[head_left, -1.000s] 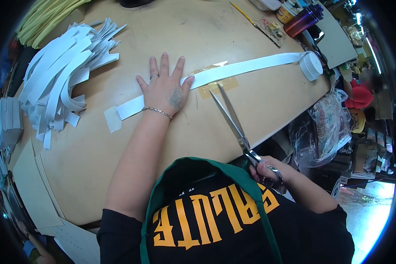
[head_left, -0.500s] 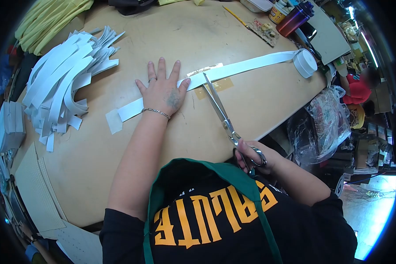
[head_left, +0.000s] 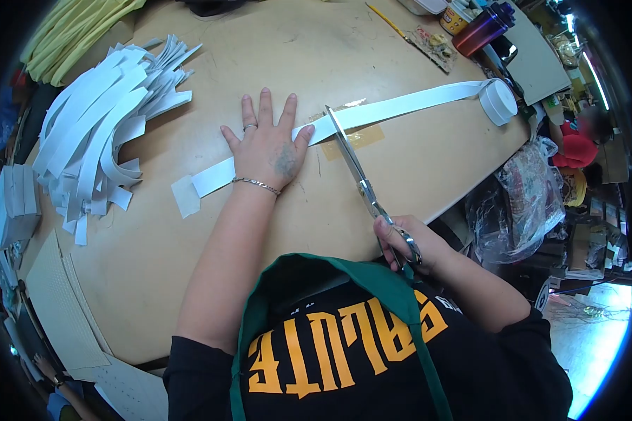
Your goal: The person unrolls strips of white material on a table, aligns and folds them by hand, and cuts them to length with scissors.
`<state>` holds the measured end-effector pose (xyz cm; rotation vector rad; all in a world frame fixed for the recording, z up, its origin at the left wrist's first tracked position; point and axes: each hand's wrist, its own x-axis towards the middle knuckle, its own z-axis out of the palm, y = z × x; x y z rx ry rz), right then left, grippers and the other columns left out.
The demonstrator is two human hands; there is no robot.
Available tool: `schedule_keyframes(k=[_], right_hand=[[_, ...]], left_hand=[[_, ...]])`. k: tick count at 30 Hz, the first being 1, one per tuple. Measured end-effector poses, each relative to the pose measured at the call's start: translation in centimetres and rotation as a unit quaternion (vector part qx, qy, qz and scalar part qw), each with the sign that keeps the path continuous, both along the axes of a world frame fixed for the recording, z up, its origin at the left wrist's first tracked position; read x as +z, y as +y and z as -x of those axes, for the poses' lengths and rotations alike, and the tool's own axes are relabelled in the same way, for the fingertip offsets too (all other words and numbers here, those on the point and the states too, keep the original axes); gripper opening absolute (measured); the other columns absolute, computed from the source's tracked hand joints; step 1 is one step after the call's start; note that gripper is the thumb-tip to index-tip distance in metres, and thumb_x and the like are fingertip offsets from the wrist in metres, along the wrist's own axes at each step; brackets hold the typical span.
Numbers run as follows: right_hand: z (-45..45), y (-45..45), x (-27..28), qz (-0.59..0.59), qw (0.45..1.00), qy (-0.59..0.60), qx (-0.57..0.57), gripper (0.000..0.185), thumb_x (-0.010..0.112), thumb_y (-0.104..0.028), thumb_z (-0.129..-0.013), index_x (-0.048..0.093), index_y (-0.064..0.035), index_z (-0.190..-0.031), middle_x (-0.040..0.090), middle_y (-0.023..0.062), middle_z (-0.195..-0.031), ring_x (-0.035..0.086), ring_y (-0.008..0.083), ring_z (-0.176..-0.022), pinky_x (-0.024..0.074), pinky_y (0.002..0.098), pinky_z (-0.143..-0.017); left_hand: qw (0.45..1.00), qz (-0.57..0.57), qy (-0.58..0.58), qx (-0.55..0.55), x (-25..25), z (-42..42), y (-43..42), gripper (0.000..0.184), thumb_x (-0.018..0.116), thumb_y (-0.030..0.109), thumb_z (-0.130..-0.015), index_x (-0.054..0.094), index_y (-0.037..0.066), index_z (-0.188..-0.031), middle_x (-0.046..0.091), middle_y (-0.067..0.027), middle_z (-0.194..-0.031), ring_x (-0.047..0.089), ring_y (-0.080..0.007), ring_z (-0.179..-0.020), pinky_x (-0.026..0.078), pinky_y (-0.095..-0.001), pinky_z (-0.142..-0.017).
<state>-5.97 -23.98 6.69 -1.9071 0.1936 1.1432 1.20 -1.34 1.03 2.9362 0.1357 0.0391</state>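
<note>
My left hand (head_left: pixel 270 151) lies flat with spread fingers, pressing a white strip (head_left: pixel 400 107) onto the table. The strip runs from under the hand to a white roll (head_left: pixel 498 102) on the right. Its other end lies by a pale tape patch (head_left: pixel 185 196) to the left of my wrist. In my right hand (head_left: pixel 407 244) are long metal scissors (head_left: pixel 358 172), fingers wrapped round the handles. Their blades cross the strip just right of my left thumb and look nearly closed. Whether the strip is cut through I cannot tell. Brown tape (head_left: pixel 354 142) sticks to the table there.
A heap of cut white strips (head_left: pixel 95 126) lies at the left, with yellow material (head_left: pixel 77 35) behind it. At the back right stand a purple-red bottle (head_left: pixel 483 29) and a tub (head_left: pixel 456 17), near a yellow brush (head_left: pixel 404 35). Plastic-wrapped goods (head_left: pixel 516 203) sit beyond the table's right edge.
The scissor blades have come closer together across the strip. My left hand stays pressed on the strip; the whole view has shifted slightly.
</note>
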Motion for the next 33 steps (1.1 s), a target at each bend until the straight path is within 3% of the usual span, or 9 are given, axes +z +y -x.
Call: schedule_keyframes(k=[6, 15, 18, 21, 25, 32, 33], right_hand=[[0.0, 0.3, 0.0, 0.03, 0.999, -0.012, 0.011, 0.064, 0.049, -0.071, -0.078, 0.048, -0.0087, -0.062, 0.048, 0.0003, -0.053, 0.051, 0.0083, -0.047, 0.0431, 0.0213, -0.047], [-0.2, 0.9, 0.4, 0.037, 0.999, -0.009, -0.008, 0.051, 0.058, -0.051, -0.085, 0.053, -0.0069, -0.06, 0.05, 0.0005, -0.052, 0.05, 0.0074, -0.047, 0.0413, 0.0207, -0.046], [-0.5, 0.8, 0.4, 0.051, 0.999, 0.014, -0.002, 0.049, 0.059, -0.049, -0.085, 0.055, -0.0052, -0.064, 0.051, 0.0003, -0.052, 0.049, 0.0077, -0.046, 0.041, 0.0207, -0.047], [-0.2, -0.9, -0.8, -0.023, 1.0, 0.011, 0.017, 0.056, 0.053, -0.06, -0.084, 0.055, -0.0055, -0.068, 0.051, 0.0013, -0.056, 0.051, 0.0092, -0.051, 0.0412, 0.0219, -0.049], [-0.5, -3.1, -1.0, -0.145, 0.986, -0.015, 0.084, 0.073, 0.034, -0.078, -0.077, 0.051, -0.0078, -0.072, 0.053, 0.0034, -0.066, 0.055, 0.0128, -0.062, 0.0421, 0.0245, -0.054], [-1.4, -4.9, 0.2, -0.197, 0.978, -0.026, 0.058, 0.064, 0.044, -0.07, -0.08, 0.052, -0.0064, -0.075, 0.053, 0.0025, -0.066, 0.055, 0.0121, -0.061, 0.0457, 0.0255, -0.055], [-2.3, -5.5, 1.1, -0.166, 0.984, -0.044, 0.057, 0.055, 0.053, -0.061, -0.082, 0.054, -0.0056, -0.079, 0.054, 0.0028, -0.066, 0.056, 0.0118, -0.061, 0.0476, 0.0266, -0.057]], left_hand=[[1.0, -0.005, -0.01, -0.003, -0.3, 0.0, 0.0, 0.056, 0.035, 0.052, -0.091, 0.03, 0.027, -0.141, 0.019, -0.0118, -0.149, 0.012, -0.036, -0.138, 0.016, -0.0691, -0.099], [1.0, -0.009, -0.029, -0.008, -0.4, 0.0, 0.0, 0.055, 0.038, 0.051, -0.091, 0.035, 0.025, -0.139, 0.022, -0.014, -0.147, 0.015, -0.0386, -0.136, 0.016, -0.0705, -0.098], [1.0, -0.011, -0.027, -0.008, -0.5, 0.0, 0.0, 0.055, 0.038, 0.052, -0.09, 0.034, 0.026, -0.139, 0.022, -0.014, -0.147, 0.016, -0.0387, -0.136, 0.016, -0.0705, -0.097], [1.0, -0.01, -0.021, -0.008, -0.3, 0.0, 0.0, 0.056, 0.038, 0.052, -0.09, 0.034, 0.026, -0.139, 0.023, -0.0139, -0.147, 0.016, -0.0386, -0.136, 0.016, -0.0704, -0.098], [1.0, -0.015, -0.015, -0.007, -0.2, -0.1, 0.0, 0.056, 0.039, 0.052, -0.09, 0.034, 0.026, -0.14, 0.022, -0.0134, -0.148, 0.015, -0.0385, -0.137, 0.017, -0.0702, -0.098], [1.0, -0.018, 0.001, -0.005, 0.1, 0.0, -0.1, 0.058, 0.038, 0.053, -0.09, 0.032, 0.025, -0.14, 0.021, -0.0118, -0.149, 0.015, -0.0376, -0.137, 0.015, -0.0702, -0.098], [1.0, -0.02, 0.004, -0.007, 0.3, 0.0, -0.1, 0.058, 0.038, 0.053, -0.09, 0.031, 0.025, -0.141, 0.021, -0.0113, -0.149, 0.015, -0.0375, -0.137, 0.015, -0.0701, -0.098]])
